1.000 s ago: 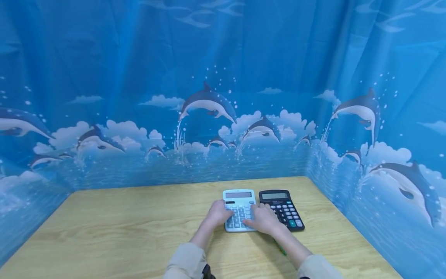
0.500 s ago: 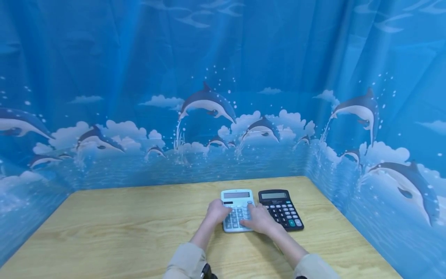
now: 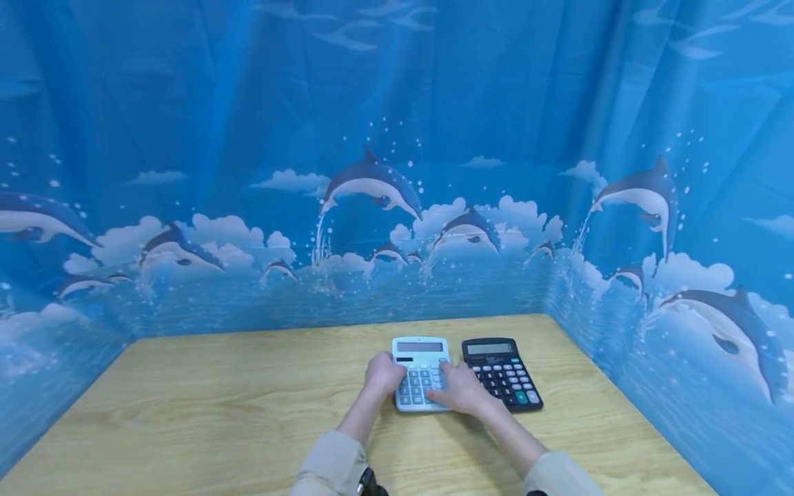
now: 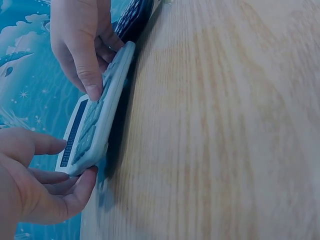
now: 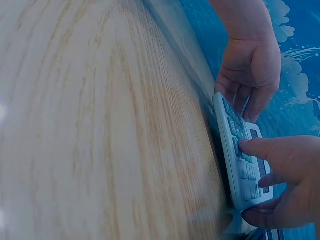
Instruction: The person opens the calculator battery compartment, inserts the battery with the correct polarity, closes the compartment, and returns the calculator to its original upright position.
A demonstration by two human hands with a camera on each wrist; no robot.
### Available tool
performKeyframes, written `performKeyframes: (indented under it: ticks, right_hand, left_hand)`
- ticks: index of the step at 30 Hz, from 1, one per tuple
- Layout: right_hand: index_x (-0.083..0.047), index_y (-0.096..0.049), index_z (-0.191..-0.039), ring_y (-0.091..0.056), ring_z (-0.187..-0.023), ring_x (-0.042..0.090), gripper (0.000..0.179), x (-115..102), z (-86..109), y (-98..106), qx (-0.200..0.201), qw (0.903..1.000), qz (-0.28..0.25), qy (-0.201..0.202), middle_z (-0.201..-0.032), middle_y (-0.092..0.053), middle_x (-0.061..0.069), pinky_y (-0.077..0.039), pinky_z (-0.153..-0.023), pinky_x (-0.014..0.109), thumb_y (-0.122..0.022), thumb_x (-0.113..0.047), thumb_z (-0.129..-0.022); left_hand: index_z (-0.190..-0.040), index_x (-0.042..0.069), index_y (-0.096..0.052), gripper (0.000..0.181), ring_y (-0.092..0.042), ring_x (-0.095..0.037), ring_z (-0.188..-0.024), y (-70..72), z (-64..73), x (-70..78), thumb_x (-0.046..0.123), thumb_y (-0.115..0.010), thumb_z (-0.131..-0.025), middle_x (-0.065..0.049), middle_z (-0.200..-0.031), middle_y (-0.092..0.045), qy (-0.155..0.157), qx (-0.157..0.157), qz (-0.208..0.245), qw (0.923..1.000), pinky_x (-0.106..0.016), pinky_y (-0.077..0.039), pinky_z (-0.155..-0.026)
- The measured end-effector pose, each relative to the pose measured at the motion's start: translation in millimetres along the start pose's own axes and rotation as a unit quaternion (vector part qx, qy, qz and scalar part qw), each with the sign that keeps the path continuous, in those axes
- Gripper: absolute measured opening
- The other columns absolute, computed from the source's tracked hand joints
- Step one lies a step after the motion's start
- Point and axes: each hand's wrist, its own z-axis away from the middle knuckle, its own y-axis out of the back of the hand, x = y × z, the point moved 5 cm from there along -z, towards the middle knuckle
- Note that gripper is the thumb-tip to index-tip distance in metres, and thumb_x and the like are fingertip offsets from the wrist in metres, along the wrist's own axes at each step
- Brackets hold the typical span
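Observation:
Both hands hold a pale blue-white calculator a little above the wooden table. My left hand grips its left edge; in the left wrist view the thumb lies over the top face and the fingers curl beneath. On the opposite edge, my right hand has its thumb and index finger on the keys, and other fingers tuck under the side, as the right wrist view shows. A black calculator lies just to the right, partly hidden behind the right hand.
The wood-grain table stretches out to the left and front. A blue curtain printed with dolphins and clouds stands along the back and right sides of the table.
The pale calculator has shifted slightly left, away from the black one, with both hands on it. A thin green item seen under the right forearm earlier is now hidden.

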Motion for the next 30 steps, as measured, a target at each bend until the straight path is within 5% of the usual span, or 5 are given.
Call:
performKeyframes:
  ticks: [11, 21, 30]
  right_hand:
    - [0.003, -0.047, -0.131, -0.052, -0.093, 0.029, 0.074, 1, -3.0, -1, -0.004, 0.9984, -0.051, -0.023, -0.112, -0.05, 0.023, -0.046, -0.084, 0.049, -0.074, -0.037, -0.074]
    - [0.002, -0.042, -0.135, -0.05, -0.088, 0.025, 0.08, -3, -4.5, -2, 0.02, 0.9962, -0.079, -0.033, -0.108, -0.049, 0.019, -0.047, -0.081, 0.045, -0.078, -0.031, -0.07]
    - [0.007, -0.04, -0.133, -0.05, -0.098, 0.034, 0.078, -3, -10.7, 4, 0.075, 0.9833, -0.158, -0.049, -0.116, -0.044, 0.026, -0.042, -0.091, 0.05, -0.077, -0.015, -0.069]
  left_hand:
    - [-0.097, -0.009, -0.059, 0.023, -0.055, -0.022, -0.071, 6.3, 3.0, -0.3, 0.001, -0.06, -0.076, -0.012, -0.079, -0.057, -0.011, 0.012, -0.022, 0.9996, -0.031, -0.051, -0.062]
    - [-0.092, -0.007, -0.059, 0.021, -0.054, -0.022, -0.069, 10.8, 5.2, -0.4, -0.001, -0.059, -0.072, -0.011, -0.077, -0.055, -0.01, 0.027, -0.038, 0.9989, -0.032, -0.05, -0.061]
    - [-0.109, -0.009, -0.056, 0.034, -0.057, -0.024, -0.08, 12.5, 5.2, 3.0, -0.005, -0.057, -0.075, -0.016, -0.09, -0.059, 0.032, 0.031, -0.012, 0.9989, -0.033, -0.052, -0.068]
